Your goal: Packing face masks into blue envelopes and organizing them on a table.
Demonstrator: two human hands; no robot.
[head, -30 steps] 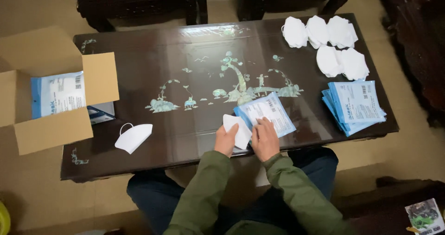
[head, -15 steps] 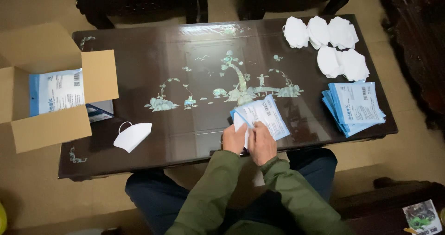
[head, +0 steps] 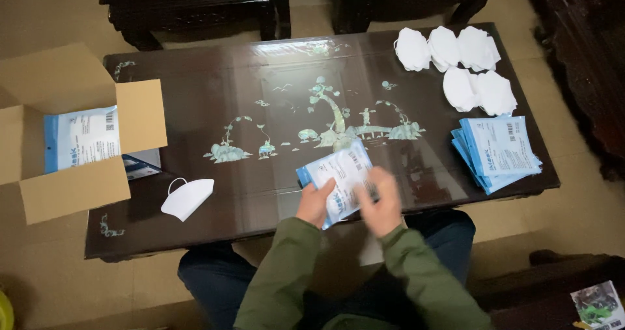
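Pouch (head: pixel 338 181): blue-white, flat, judged light, floppy, slippery.
Left hand (head: pixel 315 203): clasped on lower-left edge.
Right hand (head: pixel 381 200): blurred, grip cannot be told.

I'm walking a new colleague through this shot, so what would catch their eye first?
First the two hands at the table's near edge: the left hand holds a blue-and-white packet, with the blurred right hand over it. Next, the white masks at the far right corner, then the open cardboard box at the left.
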